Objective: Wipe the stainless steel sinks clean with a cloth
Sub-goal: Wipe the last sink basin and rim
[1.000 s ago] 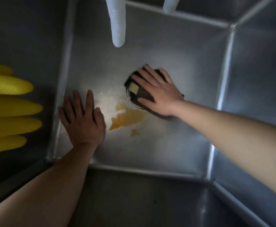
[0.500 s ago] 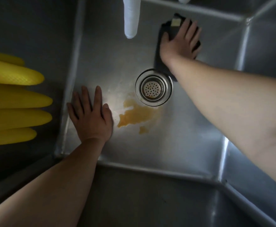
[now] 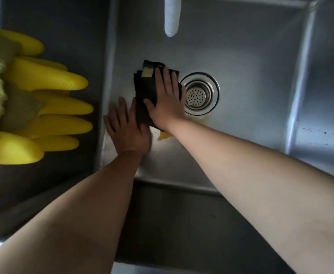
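Down in the basin, our dark cloth (image 3: 145,95) lies folded on the floor of the stainless steel sink (image 3: 241,62), just to the left of the round drain strainer (image 3: 198,93) and touching its rim or very nearly so. A pale tag (image 3: 147,72) shows at the cloth's far end. The cloth sits under our right hand (image 3: 167,103) and its near edge reaches over the fingers of our left hand (image 3: 127,129).

Our right hand lies flat on the cloth with straight, spread fingers, pressing it to the steel; nothing is curled round it. Our left hand rests palm down on the sink floor beside the left wall, fingers straight and slightly apart, holding nothing; its fingertips meet the cloth's edge. Both forearms reach in from the near side.

A yellowish-brown stain (image 3: 164,136) peeks out on the floor between our two wrists, and a faint brown trace runs along the near rim of the drain. A white spout (image 3: 171,16) hangs down from the top over the basin. Yellow rubber gloves (image 3: 53,99) hang at the left over the sink's dark outer side, with something blurred and greenish at the frame's edge that we cannot identify. On the right, the sink wall carries a few dark specks (image 3: 320,133).
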The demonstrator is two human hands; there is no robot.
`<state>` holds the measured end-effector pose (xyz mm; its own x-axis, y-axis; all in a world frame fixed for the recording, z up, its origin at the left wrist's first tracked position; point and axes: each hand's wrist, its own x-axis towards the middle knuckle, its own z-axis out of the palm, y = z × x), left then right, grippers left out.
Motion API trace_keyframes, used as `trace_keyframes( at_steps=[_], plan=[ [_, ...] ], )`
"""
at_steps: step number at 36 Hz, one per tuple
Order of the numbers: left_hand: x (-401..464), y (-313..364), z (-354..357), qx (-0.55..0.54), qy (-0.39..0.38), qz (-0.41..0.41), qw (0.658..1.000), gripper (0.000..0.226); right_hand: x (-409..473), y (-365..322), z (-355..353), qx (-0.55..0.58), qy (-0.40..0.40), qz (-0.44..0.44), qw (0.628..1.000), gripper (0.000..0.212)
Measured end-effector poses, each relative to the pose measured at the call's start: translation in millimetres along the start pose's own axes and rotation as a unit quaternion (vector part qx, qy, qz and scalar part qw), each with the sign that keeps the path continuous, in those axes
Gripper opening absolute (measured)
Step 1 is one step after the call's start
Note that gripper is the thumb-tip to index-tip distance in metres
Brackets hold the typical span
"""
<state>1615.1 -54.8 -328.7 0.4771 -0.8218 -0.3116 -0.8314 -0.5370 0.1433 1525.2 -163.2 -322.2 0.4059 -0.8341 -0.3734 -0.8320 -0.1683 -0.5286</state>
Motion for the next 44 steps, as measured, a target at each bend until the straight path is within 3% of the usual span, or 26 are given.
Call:
trace_keyframes(
  at_steps=[4, 7, 11, 13, 17, 20, 22, 24, 26, 34, 38, 41, 44],
  plan=[
    [1.4, -8.0, -27.4, 0.005, -0.068, 0.039, 0.997, 0.075, -27.8, 0.7, 3.5, -0.046, -0.016, 0.013, 0.999, 0.085],
    [2.5, -12.5, -52.4, 0.020, -0.171, 0.053, 0.984, 0.078, -52.0, 2.5, 4.7, -0.090, -0.053, -0.009, 0.994, 0.086],
    [-12.9, -0.8, -83.3, 0.079, -0.262, 0.020, 0.961, 0.044, -100.8, 19.8, 9.1, -0.141, -0.130, -0.100, 0.976, 0.087],
    [-31.5, 13.2, -101.8, 0.063, -0.298, -0.009, 0.953, 0.040, -125.4, 39.1, 6.6, -0.156, -0.177, -0.144, 0.961, 0.086],
    [-85.3, 22.1, -148.7, -0.043, -0.373, -0.005, 0.927, 0.057, -142.8, 87.3, -26.2, -0.209, -0.214, -0.170, 0.939, 0.078],
    [-128.8, 13.8, -180.3, -0.012, -0.313, 0.022, 0.949, 0.054, -128.9, 118.0, -61.3, -0.251, -0.186, -0.163, 0.936, 0.073],
    [-153.7, 10.0, -195.0, 0.037, -0.207, 0.048, 0.976, 0.046, -107.8, 126.0, -79.5, -0.274, -0.169, -0.143, 0.936, 0.073],
    [-169.1, 8.5, -200.2, 0.022, -0.107, 0.044, 0.993, 0.045, -80.3, 123.5, -92.0, -0.272, -0.153, -0.111, 0.943, 0.074],
    [-174.5, 9.0, -199.0, -0.009, -0.054, 0.031, 0.998, 0.051, -56.1, 114.9, -99.3, -0.246, -0.144, -0.066, 0.956, 0.074],
    [-172.3, 16.0, -193.9, -0.011, -0.061, -0.016, 0.998, 0.045, -71.4, 92.8, -72.4, -0.168, -0.147, -0.004, 0.975, 0.083],
    [-171.7, 15.7, -192.9, -0.011, -0.062, -0.021, 0.998, 0.040, -125.0, 104.1, -59.6, -0.215, -0.224, -0.099, 0.945, 0.088],
    [-172.5, 16.4, -194.0, -0.008, -0.067, -0.018, 0.998, 0.040, -162.7, 110.1, -45.1, -0.240, -0.266, -0.187, 0.915, 0.080],
    [-173.3, 16.7, -194.5, -0.012, -0.059, -0.014, 0.998, 0.041, -162.6, 96.6, -29.1, -0.235, -0.264, -0.173, 0.919, 0.068]
  ],
)
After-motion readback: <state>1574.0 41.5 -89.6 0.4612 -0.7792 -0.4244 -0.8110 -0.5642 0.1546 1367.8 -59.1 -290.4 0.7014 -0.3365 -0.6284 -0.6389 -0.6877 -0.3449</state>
